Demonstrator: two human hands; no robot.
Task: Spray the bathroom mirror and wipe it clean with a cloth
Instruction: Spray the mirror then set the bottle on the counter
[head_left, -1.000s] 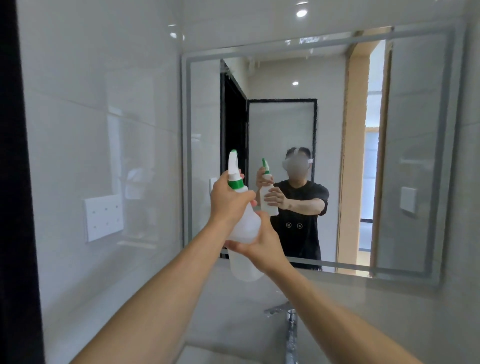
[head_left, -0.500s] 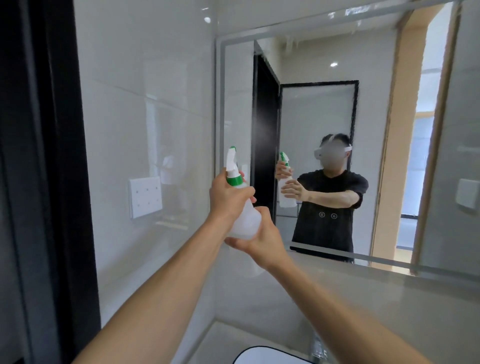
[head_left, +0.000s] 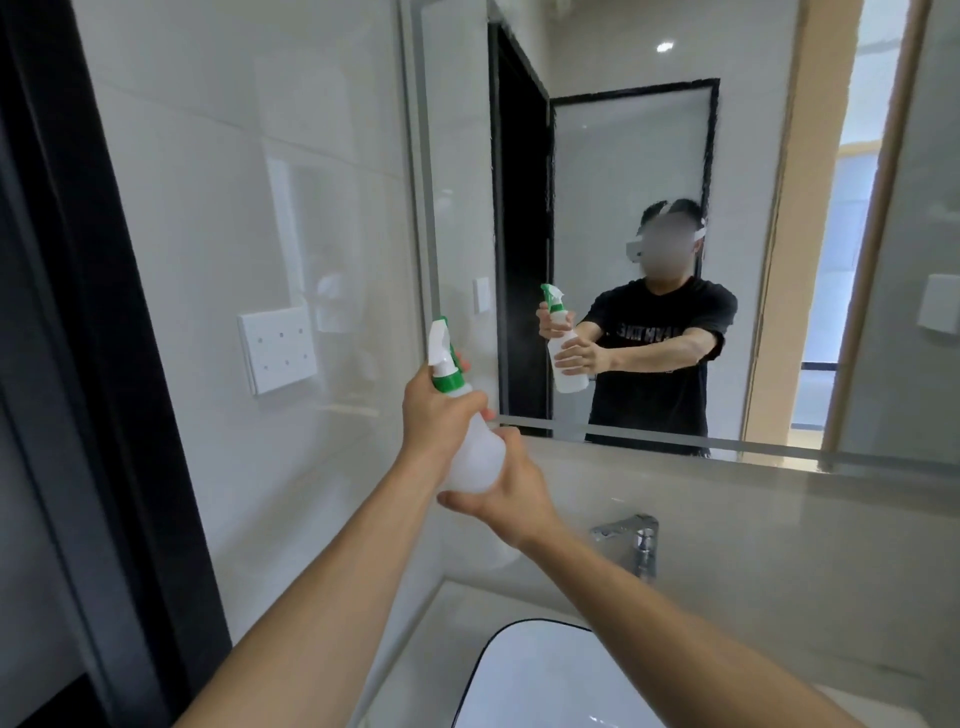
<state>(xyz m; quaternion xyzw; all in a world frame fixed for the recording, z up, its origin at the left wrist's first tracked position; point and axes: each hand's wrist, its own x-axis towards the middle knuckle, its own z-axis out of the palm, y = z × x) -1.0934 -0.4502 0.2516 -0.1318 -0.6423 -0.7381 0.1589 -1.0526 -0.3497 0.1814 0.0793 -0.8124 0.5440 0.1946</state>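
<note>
I am leaning over the black-rimmed white basin (head_left: 524, 670), both bare arms reaching forward. My right hand (head_left: 506, 486) is cupping the base of the translucent white spray bottle with a green collar and white trigger head (head_left: 470, 441), while my left hand (head_left: 434, 415) is wrapping its neck. Its nozzle is pointing at the frameless wall mirror (head_left: 623, 218), near the lower left corner.

We count one spray bottle (head_left: 470, 441) at centre, two hands, left hand (head_left: 434, 415) and right hand (head_left: 511, 493), one mirror (head_left: 623, 156) at one o'clock, one tap (head_left: 636, 540) and one basin (head_left: 519, 670) at five o'clock, one wall socket plate (head_left: 278, 348) at nine o'clock.
</note>
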